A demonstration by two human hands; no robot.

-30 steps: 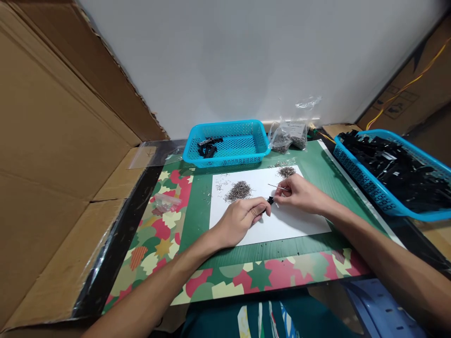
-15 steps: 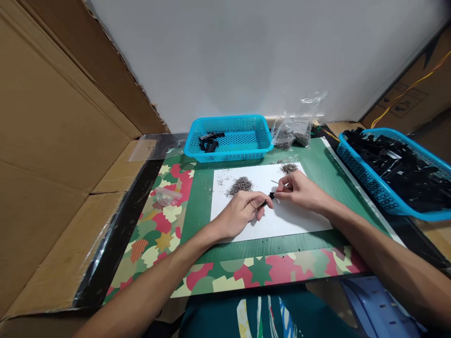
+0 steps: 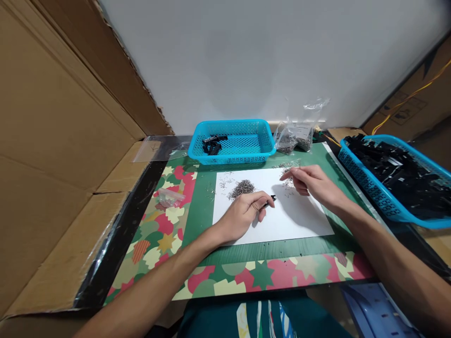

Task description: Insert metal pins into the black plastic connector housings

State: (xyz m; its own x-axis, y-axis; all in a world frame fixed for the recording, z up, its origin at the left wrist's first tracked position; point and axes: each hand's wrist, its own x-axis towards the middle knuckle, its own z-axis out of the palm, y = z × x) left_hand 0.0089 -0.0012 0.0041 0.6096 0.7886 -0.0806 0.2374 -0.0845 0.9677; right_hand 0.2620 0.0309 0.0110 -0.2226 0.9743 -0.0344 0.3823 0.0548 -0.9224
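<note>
My left hand point(image 3: 248, 211) rests over the white sheet point(image 3: 282, 223), closed around a small black plastic part point(image 3: 273, 198). The part's forked end sticks out past the fingertips; the rest is hidden by the fingers. My right hand point(image 3: 310, 183) hovers at the sheet's upper right, over a small scatter of metal pieces point(image 3: 288, 182). Its index finger points left while the other fingers curl in, and whatever they hold is hidden. Beside my left hand lies a larger heap of tiny metal pieces point(image 3: 243, 188), too small to name exactly.
A blue basket point(image 3: 230, 159) with a few black parts stands at the back. On the right, another blue basket point(image 3: 382, 199) is heaped with black parts. Plastic bags of metal pieces point(image 3: 294, 143) lean near the wall. Cardboard point(image 3: 105, 164) borders the left; a small clear bag point(image 3: 171, 198) lies there.
My right hand has moved away from the black part, up and right to the small metal scatter. The thin metal rod it held is out of sight. My left hand keeps its grip.
</note>
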